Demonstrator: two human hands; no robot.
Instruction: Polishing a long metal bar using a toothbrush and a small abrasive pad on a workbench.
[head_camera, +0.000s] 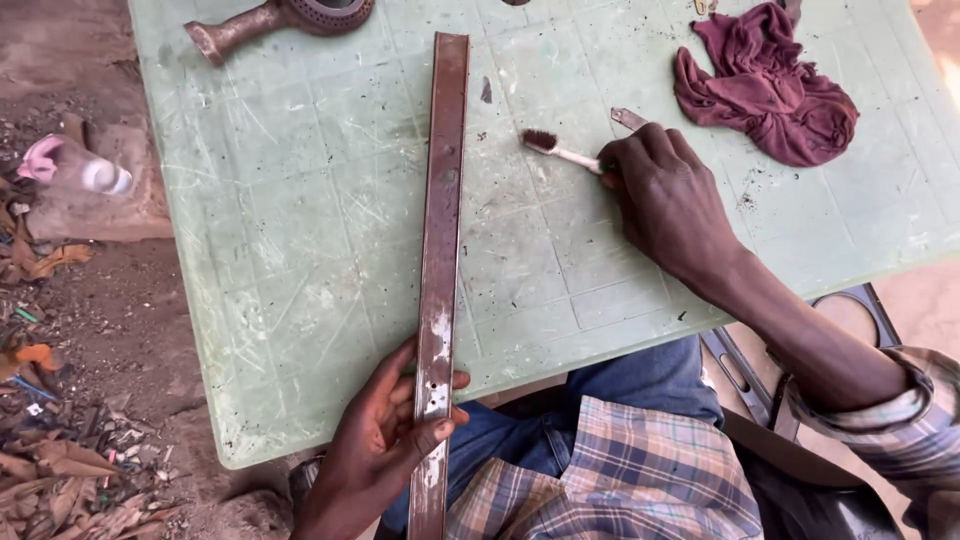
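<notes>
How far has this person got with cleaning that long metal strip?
Done: little shows as finished; only a few pale patches near the left hand. In hand: the left hand grips the rusty metal strip lying on the green table, and the right hand holds a toothbrush beside it. Left: most of the strip is brown.

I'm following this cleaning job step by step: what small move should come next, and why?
Probably swing the toothbrush in the right hand over onto the rusty metal strip. The left hand already steadies the strip's near end, and the bristles sit on the table beside it.
</notes>
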